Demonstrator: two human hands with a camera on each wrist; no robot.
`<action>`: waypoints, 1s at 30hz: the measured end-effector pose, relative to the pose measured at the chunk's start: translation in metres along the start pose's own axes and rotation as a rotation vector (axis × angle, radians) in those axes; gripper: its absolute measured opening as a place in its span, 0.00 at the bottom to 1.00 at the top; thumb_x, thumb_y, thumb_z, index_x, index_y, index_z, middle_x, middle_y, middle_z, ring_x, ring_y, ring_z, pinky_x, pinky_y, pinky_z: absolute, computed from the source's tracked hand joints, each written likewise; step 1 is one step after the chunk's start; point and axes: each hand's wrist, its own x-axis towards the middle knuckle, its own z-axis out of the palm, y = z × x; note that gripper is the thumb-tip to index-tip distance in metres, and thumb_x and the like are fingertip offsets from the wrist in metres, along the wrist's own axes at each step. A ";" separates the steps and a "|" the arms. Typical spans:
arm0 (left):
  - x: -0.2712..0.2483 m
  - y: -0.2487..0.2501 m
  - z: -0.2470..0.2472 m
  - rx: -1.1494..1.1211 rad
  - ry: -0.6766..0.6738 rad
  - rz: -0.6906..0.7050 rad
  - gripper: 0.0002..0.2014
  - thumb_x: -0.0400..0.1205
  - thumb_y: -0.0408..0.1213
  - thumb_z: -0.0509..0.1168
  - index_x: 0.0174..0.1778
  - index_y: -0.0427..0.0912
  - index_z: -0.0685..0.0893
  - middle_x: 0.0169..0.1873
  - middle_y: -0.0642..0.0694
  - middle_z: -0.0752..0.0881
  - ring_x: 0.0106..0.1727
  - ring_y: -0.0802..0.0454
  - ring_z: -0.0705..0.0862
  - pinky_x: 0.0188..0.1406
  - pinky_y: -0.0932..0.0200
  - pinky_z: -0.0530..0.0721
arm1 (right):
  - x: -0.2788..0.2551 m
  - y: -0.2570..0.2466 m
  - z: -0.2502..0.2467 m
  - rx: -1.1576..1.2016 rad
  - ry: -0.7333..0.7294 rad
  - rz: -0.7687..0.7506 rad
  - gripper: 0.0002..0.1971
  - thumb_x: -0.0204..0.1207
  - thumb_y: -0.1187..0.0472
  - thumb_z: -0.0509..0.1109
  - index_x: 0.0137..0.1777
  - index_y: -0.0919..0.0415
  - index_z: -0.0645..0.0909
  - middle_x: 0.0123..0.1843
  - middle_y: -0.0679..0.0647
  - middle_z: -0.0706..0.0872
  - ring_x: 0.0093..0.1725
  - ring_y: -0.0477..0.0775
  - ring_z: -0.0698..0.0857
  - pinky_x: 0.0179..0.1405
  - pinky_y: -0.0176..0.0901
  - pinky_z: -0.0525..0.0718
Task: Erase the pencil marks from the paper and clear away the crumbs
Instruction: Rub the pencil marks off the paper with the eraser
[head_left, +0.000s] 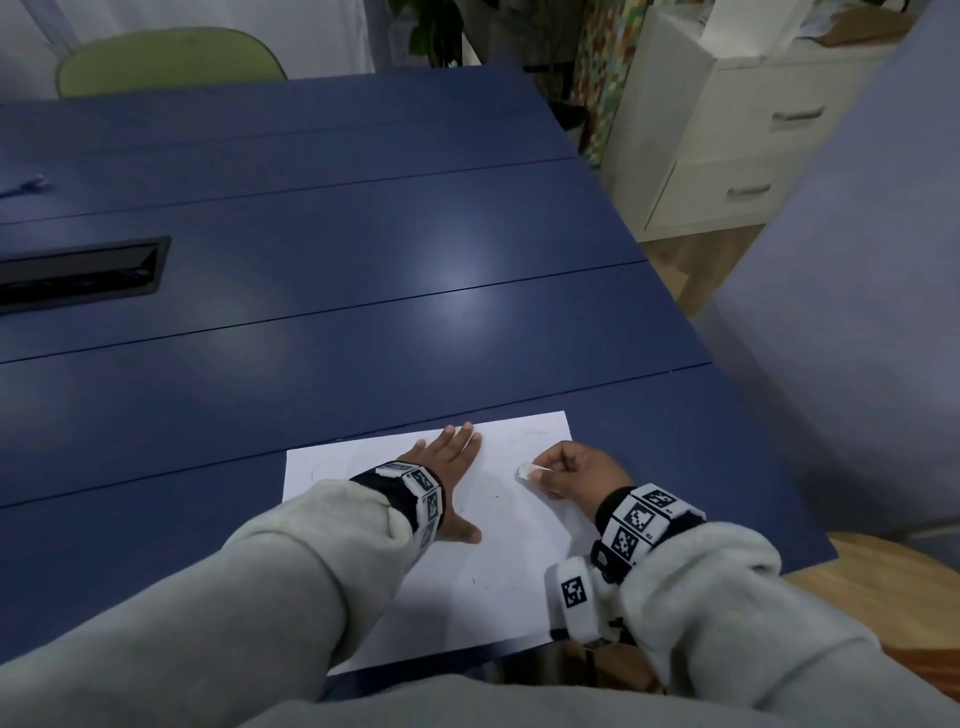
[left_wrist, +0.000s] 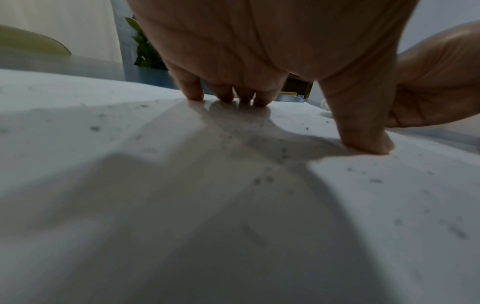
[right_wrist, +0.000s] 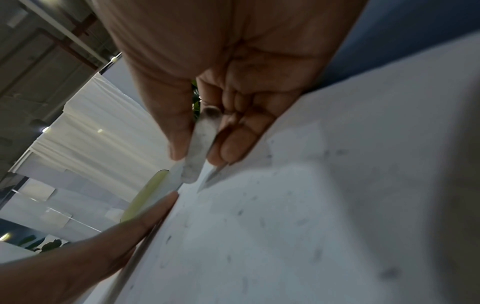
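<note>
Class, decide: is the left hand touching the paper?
Touching. The left wrist view shows the left hand with fingertips and thumb planted on the paper, no gap beneath them.

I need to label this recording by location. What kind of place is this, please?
Probably an office or meeting room: a long blue table with a built-in cable box, a green chair at its far end, and white drawers by the wall.
</note>
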 end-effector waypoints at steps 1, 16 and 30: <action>0.000 0.000 0.000 0.003 -0.001 0.002 0.59 0.74 0.64 0.67 0.82 0.44 0.30 0.82 0.48 0.29 0.83 0.50 0.33 0.81 0.49 0.38 | 0.000 -0.001 0.000 0.001 -0.003 0.005 0.05 0.72 0.68 0.76 0.41 0.64 0.81 0.29 0.50 0.80 0.28 0.44 0.79 0.30 0.27 0.80; 0.006 -0.004 0.005 0.035 0.012 0.055 0.60 0.74 0.66 0.66 0.82 0.42 0.29 0.82 0.46 0.29 0.83 0.49 0.31 0.81 0.48 0.36 | -0.003 -0.003 0.010 -0.121 0.127 0.066 0.07 0.72 0.62 0.78 0.40 0.59 0.81 0.32 0.49 0.80 0.32 0.46 0.78 0.38 0.35 0.78; 0.008 -0.008 0.002 0.039 0.007 0.082 0.60 0.74 0.63 0.68 0.82 0.43 0.29 0.82 0.48 0.29 0.83 0.50 0.32 0.81 0.48 0.40 | 0.002 -0.033 0.029 -0.584 0.166 0.030 0.06 0.73 0.56 0.72 0.37 0.50 0.78 0.36 0.43 0.82 0.42 0.47 0.82 0.39 0.35 0.77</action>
